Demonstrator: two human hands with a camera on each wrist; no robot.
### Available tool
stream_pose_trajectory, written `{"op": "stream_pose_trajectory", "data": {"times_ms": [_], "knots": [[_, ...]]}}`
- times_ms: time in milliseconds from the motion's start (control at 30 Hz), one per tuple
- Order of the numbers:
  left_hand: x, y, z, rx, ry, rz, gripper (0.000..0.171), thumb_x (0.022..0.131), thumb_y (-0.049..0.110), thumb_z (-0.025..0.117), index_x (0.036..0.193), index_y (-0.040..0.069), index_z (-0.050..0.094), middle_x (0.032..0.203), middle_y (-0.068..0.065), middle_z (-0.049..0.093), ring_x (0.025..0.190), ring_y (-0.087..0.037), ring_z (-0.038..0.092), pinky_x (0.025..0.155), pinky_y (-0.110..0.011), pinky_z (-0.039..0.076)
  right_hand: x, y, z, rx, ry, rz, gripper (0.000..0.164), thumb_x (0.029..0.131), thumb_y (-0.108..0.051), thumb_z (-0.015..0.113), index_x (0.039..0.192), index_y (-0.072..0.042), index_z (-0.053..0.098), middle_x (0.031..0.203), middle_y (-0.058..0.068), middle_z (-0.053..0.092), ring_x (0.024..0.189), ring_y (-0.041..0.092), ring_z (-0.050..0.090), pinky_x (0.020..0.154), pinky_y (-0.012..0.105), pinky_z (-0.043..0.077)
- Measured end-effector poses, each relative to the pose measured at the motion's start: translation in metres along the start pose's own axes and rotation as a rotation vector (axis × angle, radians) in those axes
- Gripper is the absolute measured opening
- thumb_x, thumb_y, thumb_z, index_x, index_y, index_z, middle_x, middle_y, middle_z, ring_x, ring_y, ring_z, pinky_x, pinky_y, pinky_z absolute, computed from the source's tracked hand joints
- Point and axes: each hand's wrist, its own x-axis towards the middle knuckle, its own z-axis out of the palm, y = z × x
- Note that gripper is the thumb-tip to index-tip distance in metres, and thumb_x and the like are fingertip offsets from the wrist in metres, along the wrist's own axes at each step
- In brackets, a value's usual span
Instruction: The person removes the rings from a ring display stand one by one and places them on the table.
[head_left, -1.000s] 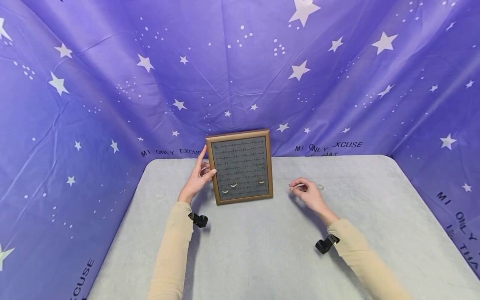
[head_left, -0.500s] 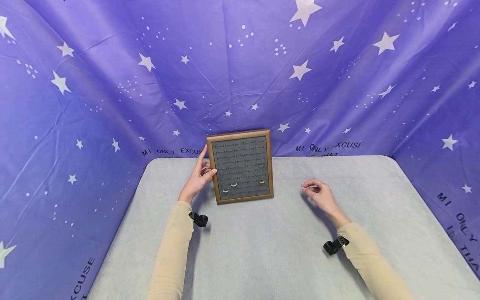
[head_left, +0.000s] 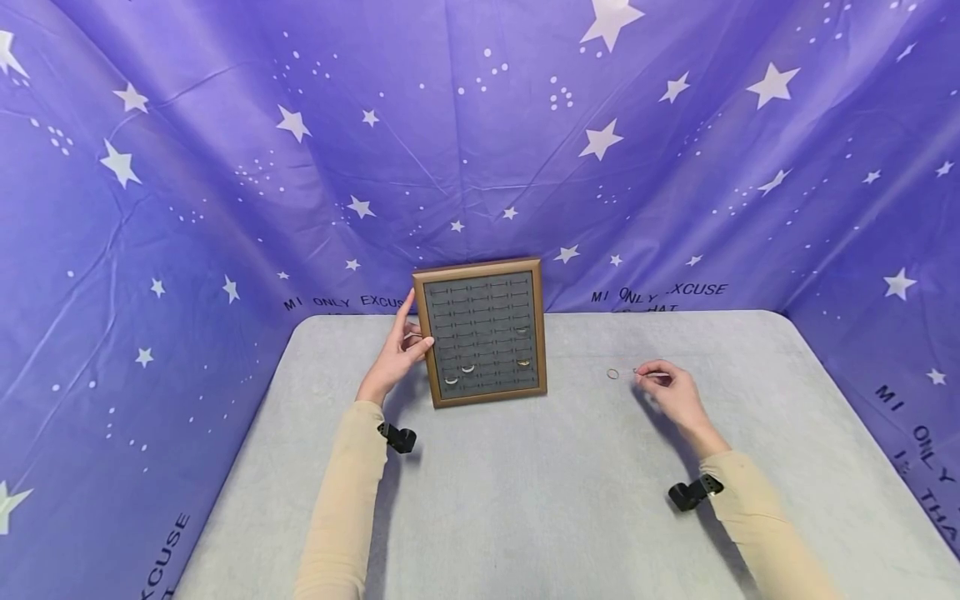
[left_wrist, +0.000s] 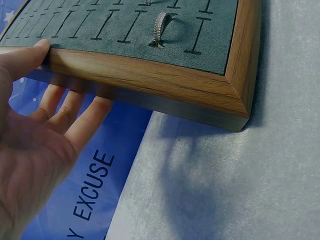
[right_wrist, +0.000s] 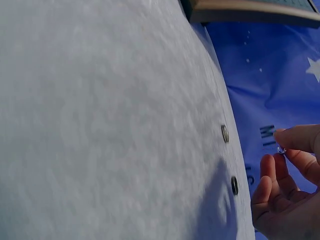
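A wood-framed ring display board (head_left: 487, 400) with a grey slotted pad stands tilted at the back of the table. My left hand (head_left: 392, 362) grips its left edge, thumb on the front of the frame and fingers behind. Several rings sit in the slots; a stone-set ring (left_wrist: 160, 29) shows close up in the left wrist view. To the right of the board, above the table, my right hand (head_left: 677, 402) pinches a small shiny ring (right_wrist: 281, 150) between thumb and fingers. Just left of that hand a gold-coloured ring (head_left: 612, 374) lies on the table.
In the right wrist view a dark ring (right_wrist: 234, 185) lies on the table near another ring (right_wrist: 225, 133). A purple star-printed curtain (head_left: 480, 167) hangs behind and beside the grey table (head_left: 495, 500). Black cameras are strapped to both wrists.
My right hand has moved to the right with its pinched ring, passing over the ring on the table, which now shows to its left. The left hand and board stay in place.
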Motion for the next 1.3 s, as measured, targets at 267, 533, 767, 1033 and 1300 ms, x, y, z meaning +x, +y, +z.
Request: {"op": "stream_pose_trajectory", "data": {"times_ms": [267,533,767,1033,1300], "knots": [[0.0,0.0,0.0,0.003,0.001,-0.002,0.086,0.094,-0.004,0.058,0.157,0.029,0.009,0.107,-0.022,0.044,0.089,-0.024,0.051,0.076,-0.031,0.051,0.003,0.015,-0.016,-0.053,0.049,0.014,0.02,0.09,0.0,0.064,0.104,0.013,0.06,0.089,0.015,0.066,0.062,0.009,0.058,0.046,0.025,0.048],[-0.001,-0.001,0.0,0.027,0.005,0.009,0.086,0.094,-0.003,0.058,0.157,0.028,0.009,0.109,-0.026,0.046,0.092,-0.027,0.052,0.079,-0.034,0.051,0.004,0.019,-0.027,-0.104,0.1,0.013,0.02,0.089,-0.003,0.065,0.102,0.012,0.062,0.087,0.009,0.066,0.069,-0.002,0.055,0.053,0.02,0.048],[0.0,-0.002,-0.001,0.032,0.001,0.027,0.086,0.094,-0.003,0.058,0.157,0.026,0.009,0.108,-0.027,0.047,0.092,-0.028,0.054,0.08,-0.032,0.051,0.01,0.028,-0.034,-0.236,0.148,-0.022,0.016,0.088,-0.004,0.068,0.097,0.01,0.064,0.095,0.017,0.065,0.071,-0.009,0.051,0.062,0.011,0.043],[0.0,-0.003,-0.002,0.006,0.0,0.017,0.086,0.094,-0.004,0.058,0.157,0.028,0.009,0.107,-0.023,0.049,0.093,-0.028,0.056,0.081,-0.032,0.052,0.013,0.034,-0.04,-0.32,0.166,-0.002,0.016,0.089,-0.007,0.067,0.095,0.008,0.066,0.09,0.015,0.065,0.069,-0.006,0.049,0.062,0.013,0.04],[0.0,-0.002,-0.002,-0.009,-0.004,-0.004,0.086,0.094,-0.003,0.057,0.157,0.03,0.009,0.109,-0.02,0.048,0.095,-0.028,0.055,0.081,-0.035,0.053,0.019,0.039,-0.044,-0.395,0.164,-0.001,0.014,0.086,-0.005,0.067,0.093,0.007,0.067,0.085,0.017,0.067,0.069,0.004,0.051,0.068,0.025,0.039]]}}
